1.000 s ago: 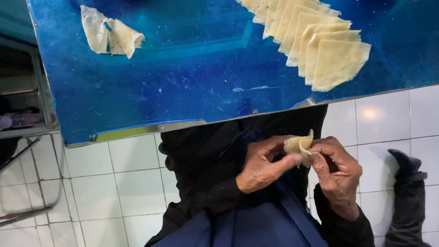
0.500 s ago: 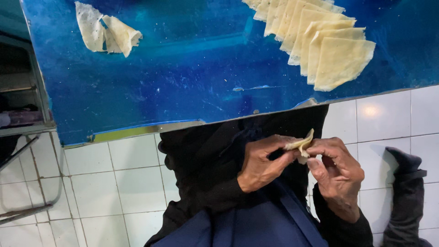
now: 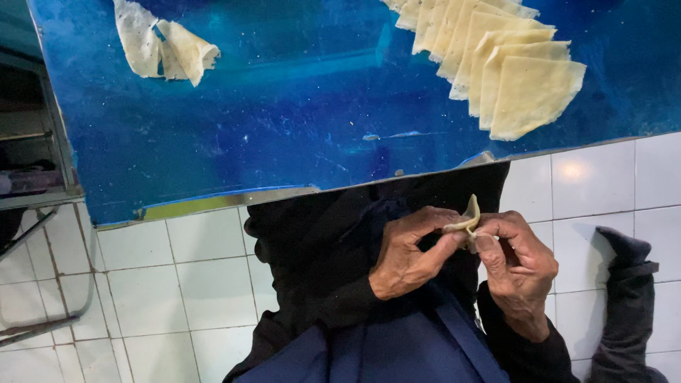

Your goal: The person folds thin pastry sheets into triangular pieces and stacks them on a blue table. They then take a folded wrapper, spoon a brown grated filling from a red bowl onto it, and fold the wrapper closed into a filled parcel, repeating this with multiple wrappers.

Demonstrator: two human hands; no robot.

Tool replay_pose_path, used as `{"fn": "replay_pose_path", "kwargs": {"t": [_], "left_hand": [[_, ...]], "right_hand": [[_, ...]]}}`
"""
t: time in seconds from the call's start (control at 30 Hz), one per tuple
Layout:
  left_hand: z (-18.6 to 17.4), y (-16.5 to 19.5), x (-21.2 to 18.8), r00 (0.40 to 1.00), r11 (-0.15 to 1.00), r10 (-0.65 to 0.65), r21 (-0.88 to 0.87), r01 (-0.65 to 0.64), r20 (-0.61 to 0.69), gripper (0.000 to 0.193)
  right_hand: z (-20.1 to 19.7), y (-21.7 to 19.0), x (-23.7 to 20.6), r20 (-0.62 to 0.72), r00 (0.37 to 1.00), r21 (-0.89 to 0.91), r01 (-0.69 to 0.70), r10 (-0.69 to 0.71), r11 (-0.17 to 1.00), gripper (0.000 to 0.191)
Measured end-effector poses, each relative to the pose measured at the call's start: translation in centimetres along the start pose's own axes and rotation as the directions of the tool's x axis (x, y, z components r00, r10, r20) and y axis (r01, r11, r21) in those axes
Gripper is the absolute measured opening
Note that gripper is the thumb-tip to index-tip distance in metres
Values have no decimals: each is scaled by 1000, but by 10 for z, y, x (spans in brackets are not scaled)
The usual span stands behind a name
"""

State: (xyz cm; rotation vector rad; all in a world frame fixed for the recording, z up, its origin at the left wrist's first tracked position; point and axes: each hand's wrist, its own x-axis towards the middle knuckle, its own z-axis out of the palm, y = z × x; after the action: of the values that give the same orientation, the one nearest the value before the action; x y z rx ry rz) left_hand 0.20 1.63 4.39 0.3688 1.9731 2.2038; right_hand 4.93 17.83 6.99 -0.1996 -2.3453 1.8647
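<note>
Item: small folded dough piece (image 3: pixel 468 216), held below the blue table (image 3: pixel 284 142) edge.
Left hand (image 3: pixel 408 252): fingertips pinching its left side.
Right hand (image 3: pixel 518 266): fingertips pinching its right side.
Axis: upright, tip toward the table.
Nearer hand: neither; both touching.
Nearby: row of dough sheets (image 3: pixel 496 64).

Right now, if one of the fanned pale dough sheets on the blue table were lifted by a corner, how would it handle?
Probably floppy: the piece pinched between left hand and right hand curls. Likely light and tearable: the dough sheets look thin, and the loose pieces have ragged edges.
</note>
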Motion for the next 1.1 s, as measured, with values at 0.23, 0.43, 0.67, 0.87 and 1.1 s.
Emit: {"fn": "replay_pose_path", "kwargs": {"t": [0.23,0.43,0.67,0.87,1.1], "left_hand": [[5,-8,-6,969,928,-232,-279,247,86,30],[11,-24,-8,940,835,-325,-433,338,108,23],[9,-26,-12,949,848,-308,-431,307,70,25],[7,-23,-11,943,850,-321,-414,327,87,21],[5,-17,-8,943,901,-327,-279,332,64,21]], "right_hand": [[1,8,-6,-47,995,140,-84,91,987,18],[1,15,-3,-45,983,400,-144,176,905,21],[1,4,-1,61,991,154,-127,119,980,25],[-8,14,-3,118,980,291,-190,162,938,16],[-10,17,-5,97,985,337,-170,146,926,22]]}}
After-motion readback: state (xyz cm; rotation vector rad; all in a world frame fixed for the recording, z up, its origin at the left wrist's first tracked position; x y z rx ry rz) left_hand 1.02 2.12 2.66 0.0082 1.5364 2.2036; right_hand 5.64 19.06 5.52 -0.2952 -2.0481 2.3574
